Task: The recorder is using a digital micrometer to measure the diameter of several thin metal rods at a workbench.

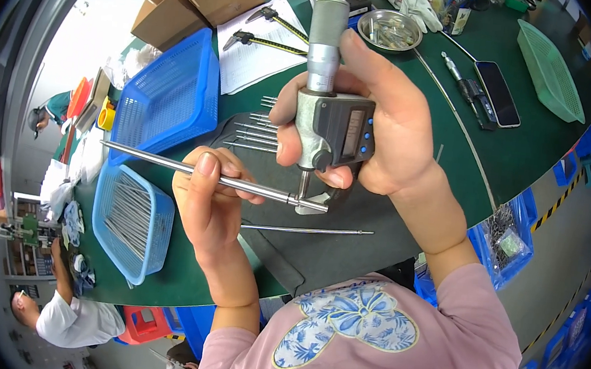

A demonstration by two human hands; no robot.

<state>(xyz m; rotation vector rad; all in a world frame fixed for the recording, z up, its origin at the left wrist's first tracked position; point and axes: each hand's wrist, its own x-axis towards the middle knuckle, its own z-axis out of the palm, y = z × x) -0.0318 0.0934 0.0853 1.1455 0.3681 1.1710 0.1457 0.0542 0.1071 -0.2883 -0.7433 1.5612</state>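
My left hand (213, 194) is closed round a long polished metal rod (162, 162), its thumb on top. The rod slants down to the right, and its stepped right end lies in the jaw of a digital micrometer (333, 128). My right hand (394, 116) wraps the micrometer's frame, with its screen and blue buttons facing right and its thumb beside the silver thimble. Below them another thin metal rod (305, 229) lies on a dark grey mat (332, 252). Several short rods (256, 138) lie at the mat's far left part, behind my hands.
At left stand an empty-looking blue basket (169, 94) and a light-blue basket (169, 208) of rods. Two calipers (266, 41) rest on paper. Farther right are a metal bowl (390, 30), a second micrometer (468, 91), a phone (498, 94) and a green basket (549, 72). Other people work at left.
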